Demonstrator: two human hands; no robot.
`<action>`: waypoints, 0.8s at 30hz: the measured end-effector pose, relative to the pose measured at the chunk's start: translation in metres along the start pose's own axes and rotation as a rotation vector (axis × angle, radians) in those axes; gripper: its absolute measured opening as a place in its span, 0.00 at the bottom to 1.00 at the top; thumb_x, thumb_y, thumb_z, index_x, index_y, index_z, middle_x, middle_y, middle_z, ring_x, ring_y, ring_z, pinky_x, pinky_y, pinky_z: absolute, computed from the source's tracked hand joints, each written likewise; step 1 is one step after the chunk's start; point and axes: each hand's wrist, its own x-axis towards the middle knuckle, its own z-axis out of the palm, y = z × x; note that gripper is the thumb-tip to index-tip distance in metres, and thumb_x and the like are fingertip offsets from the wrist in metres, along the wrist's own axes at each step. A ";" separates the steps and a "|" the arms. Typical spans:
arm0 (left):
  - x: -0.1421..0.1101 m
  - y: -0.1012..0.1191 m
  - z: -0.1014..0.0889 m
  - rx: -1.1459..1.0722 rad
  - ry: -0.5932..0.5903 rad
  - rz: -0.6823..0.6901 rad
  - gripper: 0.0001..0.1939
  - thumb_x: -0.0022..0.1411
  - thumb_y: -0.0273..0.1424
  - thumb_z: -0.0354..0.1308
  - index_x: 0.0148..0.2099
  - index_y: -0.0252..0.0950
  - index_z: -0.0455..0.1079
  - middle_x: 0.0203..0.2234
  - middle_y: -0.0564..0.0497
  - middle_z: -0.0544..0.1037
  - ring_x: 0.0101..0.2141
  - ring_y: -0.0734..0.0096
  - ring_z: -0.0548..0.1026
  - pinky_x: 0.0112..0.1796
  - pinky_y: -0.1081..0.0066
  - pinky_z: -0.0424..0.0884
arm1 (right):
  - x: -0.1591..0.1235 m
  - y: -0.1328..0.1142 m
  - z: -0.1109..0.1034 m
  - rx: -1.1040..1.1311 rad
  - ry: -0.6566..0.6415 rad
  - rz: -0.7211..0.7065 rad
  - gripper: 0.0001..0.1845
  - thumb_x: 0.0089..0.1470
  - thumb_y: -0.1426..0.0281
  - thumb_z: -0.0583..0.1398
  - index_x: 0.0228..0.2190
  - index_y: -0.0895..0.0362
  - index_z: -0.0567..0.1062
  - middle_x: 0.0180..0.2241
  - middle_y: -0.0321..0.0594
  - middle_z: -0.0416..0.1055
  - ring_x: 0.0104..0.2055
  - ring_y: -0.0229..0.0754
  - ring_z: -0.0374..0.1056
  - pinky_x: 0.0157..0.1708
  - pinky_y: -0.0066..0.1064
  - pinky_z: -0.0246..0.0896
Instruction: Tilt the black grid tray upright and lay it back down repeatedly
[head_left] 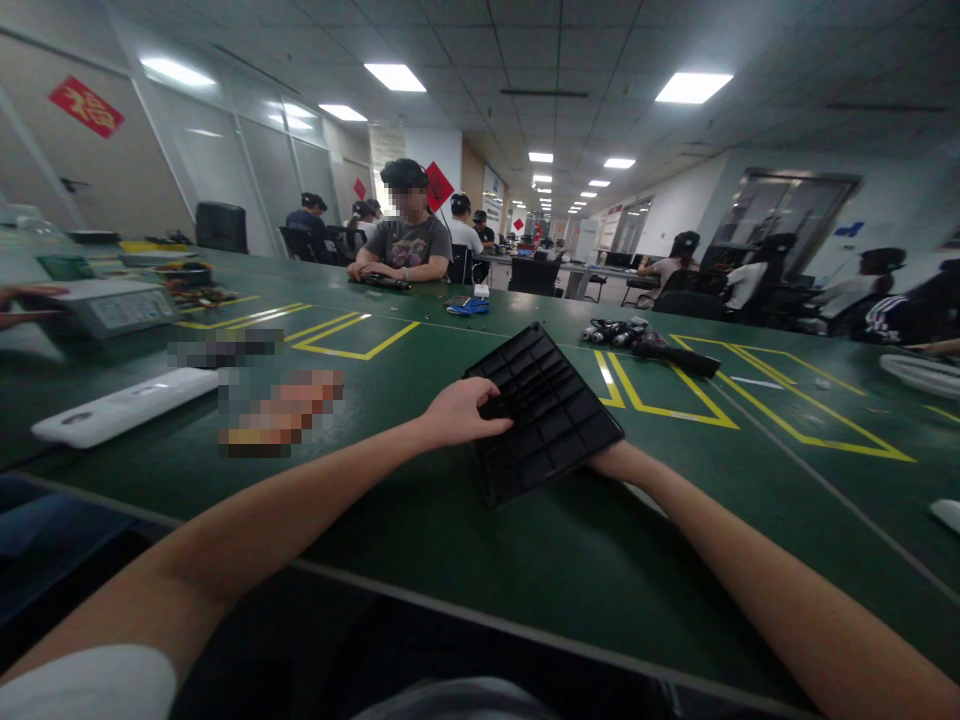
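A black plastic tray (pixel 551 400), divided by ribs into compartments, is held tilted above the green table in front of me. My left hand (pixel 461 412) is at its left side, with thumb and forefinger curled against the compartments. Whether a small dark part sits between those fingers I cannot make out. My right hand (pixel 611 458) supports the tray from its lower right edge, with most of the fingers hidden behind it.
Yellow tape outlines mark the green table (pixel 420 520). On the left lie a long white casing (pixel 127 405) and a grey metal box (pixel 112 308). Black cylindrical parts (pixel 622 335) rest beyond the tray. Across the table sits a person (pixel 409 240), near a blue item (pixel 466 306).
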 end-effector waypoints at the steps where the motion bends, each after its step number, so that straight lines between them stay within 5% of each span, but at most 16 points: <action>1: 0.004 -0.009 -0.005 0.050 0.018 -0.056 0.22 0.49 0.45 0.58 0.40 0.33 0.71 0.30 0.48 0.73 0.31 0.66 0.70 0.32 0.70 0.64 | 0.001 0.006 -0.005 -0.030 0.003 0.042 0.26 0.56 0.61 0.56 0.55 0.51 0.64 0.52 0.43 0.67 0.53 0.51 0.61 0.52 0.45 0.56; 4: 0.013 -0.048 -0.020 0.229 0.052 -0.287 0.21 0.50 0.45 0.56 0.39 0.34 0.72 0.35 0.44 0.76 0.37 0.59 0.72 0.35 0.68 0.65 | 0.000 0.029 -0.026 -0.205 0.068 0.236 0.31 0.54 0.65 0.55 0.59 0.52 0.58 0.52 0.45 0.68 0.53 0.53 0.62 0.52 0.46 0.53; 8: 0.017 -0.101 -0.034 0.374 0.016 -0.595 0.23 0.51 0.47 0.54 0.35 0.32 0.73 0.38 0.38 0.77 0.40 0.51 0.74 0.36 0.65 0.67 | -0.013 0.062 -0.046 -0.456 0.081 0.474 0.27 0.55 0.65 0.54 0.56 0.55 0.64 0.48 0.51 0.70 0.49 0.56 0.64 0.49 0.45 0.54; 13: 0.017 -0.126 -0.039 0.472 -0.042 -0.772 0.28 0.52 0.49 0.53 0.39 0.28 0.73 0.40 0.31 0.75 0.43 0.44 0.73 0.38 0.61 0.68 | -0.026 0.079 -0.050 -0.546 -0.043 0.633 0.26 0.57 0.61 0.50 0.55 0.57 0.65 0.50 0.55 0.68 0.48 0.57 0.65 0.47 0.44 0.56; 19: 0.024 -0.087 -0.031 0.330 0.209 -0.490 0.22 0.62 0.27 0.38 0.51 0.24 0.68 0.44 0.35 0.74 0.47 0.55 0.71 0.47 0.62 0.65 | -0.012 0.046 -0.045 -0.616 0.134 0.556 0.33 0.57 0.54 0.47 0.57 0.61 0.62 0.59 0.55 0.57 0.61 0.63 0.49 0.54 0.55 0.47; 24: 0.014 -0.033 0.010 0.059 0.064 -0.105 0.26 0.57 0.20 0.40 0.57 0.29 0.63 0.44 0.42 0.75 0.45 0.63 0.72 0.49 0.64 0.65 | 0.003 -0.015 -0.012 -0.400 0.024 0.279 0.35 0.59 0.52 0.43 0.61 0.59 0.54 0.63 0.50 0.52 0.65 0.56 0.41 0.60 0.53 0.39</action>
